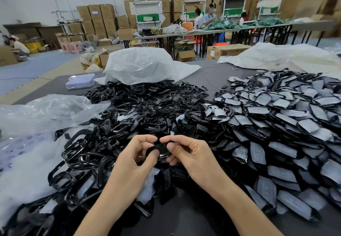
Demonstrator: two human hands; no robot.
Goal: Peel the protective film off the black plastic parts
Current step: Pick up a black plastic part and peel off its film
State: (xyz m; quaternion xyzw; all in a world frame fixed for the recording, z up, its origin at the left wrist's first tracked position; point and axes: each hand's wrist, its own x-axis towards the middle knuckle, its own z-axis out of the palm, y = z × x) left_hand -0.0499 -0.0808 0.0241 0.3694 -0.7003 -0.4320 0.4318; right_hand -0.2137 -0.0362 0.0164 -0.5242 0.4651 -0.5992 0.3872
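Part (160,149), black and glossy, sits between your hands above the table's (214,75) near edge. Filmed parts (276,125) pile up at your right, bare frames (129,110) at your left, bags (144,65) behind. Your left hand (136,155) and right hand (188,154) each pinch one end, fingers curled.

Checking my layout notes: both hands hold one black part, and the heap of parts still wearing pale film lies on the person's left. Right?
Not quite. In the head view the heap of film-covered parts lies on the person's right; bare black frames fill the left. The rest holds: the left hand and right hand pinch one black part between them.
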